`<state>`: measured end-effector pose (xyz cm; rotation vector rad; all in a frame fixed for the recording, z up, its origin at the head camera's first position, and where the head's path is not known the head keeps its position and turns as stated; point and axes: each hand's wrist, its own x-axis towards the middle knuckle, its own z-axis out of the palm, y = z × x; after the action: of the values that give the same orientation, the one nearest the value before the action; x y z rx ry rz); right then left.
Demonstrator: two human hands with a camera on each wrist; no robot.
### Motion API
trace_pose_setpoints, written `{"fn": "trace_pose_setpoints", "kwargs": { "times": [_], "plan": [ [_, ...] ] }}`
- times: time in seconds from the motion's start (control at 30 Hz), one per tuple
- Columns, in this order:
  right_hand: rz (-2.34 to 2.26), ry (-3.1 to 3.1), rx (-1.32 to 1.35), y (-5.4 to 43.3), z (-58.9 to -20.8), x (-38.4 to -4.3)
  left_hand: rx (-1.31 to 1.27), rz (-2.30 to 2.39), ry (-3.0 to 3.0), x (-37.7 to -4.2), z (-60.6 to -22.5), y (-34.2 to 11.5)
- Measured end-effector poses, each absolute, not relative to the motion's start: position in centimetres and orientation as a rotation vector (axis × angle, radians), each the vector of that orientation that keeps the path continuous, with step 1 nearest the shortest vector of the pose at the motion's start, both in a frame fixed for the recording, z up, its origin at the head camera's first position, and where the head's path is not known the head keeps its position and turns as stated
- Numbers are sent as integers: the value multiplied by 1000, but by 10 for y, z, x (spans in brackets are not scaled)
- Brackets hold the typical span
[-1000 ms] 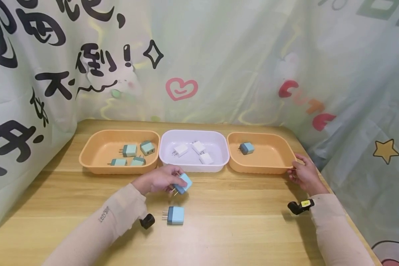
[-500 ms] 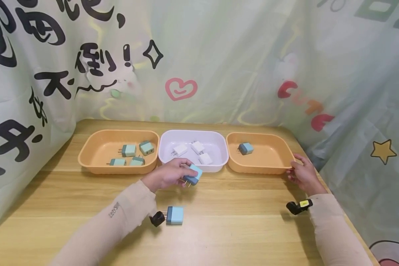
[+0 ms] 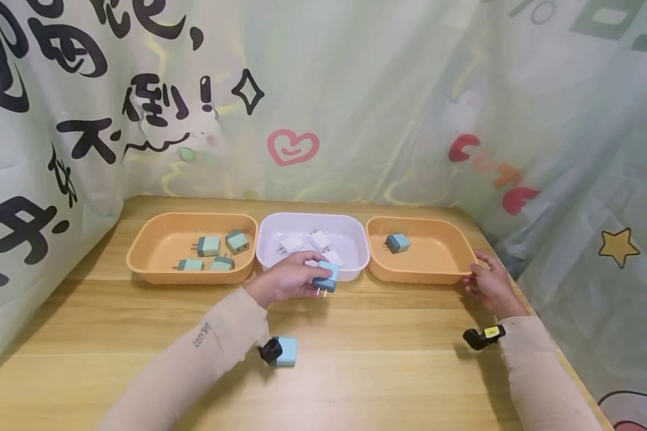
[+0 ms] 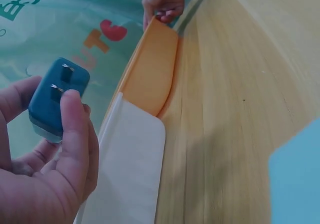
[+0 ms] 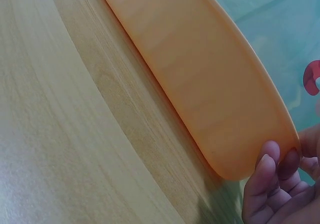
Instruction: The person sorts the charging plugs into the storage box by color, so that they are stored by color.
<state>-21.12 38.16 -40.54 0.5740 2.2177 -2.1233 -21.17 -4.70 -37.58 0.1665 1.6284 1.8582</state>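
My left hand (image 3: 286, 279) pinches a blue charger plug (image 3: 326, 276) over the front rim of the white tray (image 3: 275, 222). In the left wrist view the plug's dark base (image 4: 47, 103) shows two metal prongs turned toward the camera. My right hand (image 3: 493, 286) grips the front right corner of the right orange tray (image 3: 437, 248), with fingertips on its outer wall and rim in the right wrist view. One blue plug (image 3: 398, 242) lies inside that tray. Another light blue plug (image 3: 287, 351) rests on the table, partly covered by the left wrist camera (image 3: 271, 351).
The left orange tray (image 3: 159, 239) holds several pale green plugs (image 3: 208, 246). White plugs (image 3: 320, 240) lie in the middle tray, partly behind my left hand. All three trays stand side by side along the back of the wooden table (image 3: 388, 353), before a printed curtain (image 3: 366, 108).
My left hand has carried the blue plug rightward and a little away from me, to the front of the white tray. The right hand keeps its hold on the orange tray's corner.
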Motion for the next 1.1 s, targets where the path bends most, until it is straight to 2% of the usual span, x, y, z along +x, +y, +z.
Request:
{"fn": "trace_pose_setpoints", "kwargs": {
  "times": [0.37,1.1],
  "plan": [
    [-2101,2250,586,380,-406,-212,171,1873,1698,-220,-377,-28],
    [-2138,2216,556,386,-411,-211,-13,2099,1379,-244,-380,36]
  ]
}}
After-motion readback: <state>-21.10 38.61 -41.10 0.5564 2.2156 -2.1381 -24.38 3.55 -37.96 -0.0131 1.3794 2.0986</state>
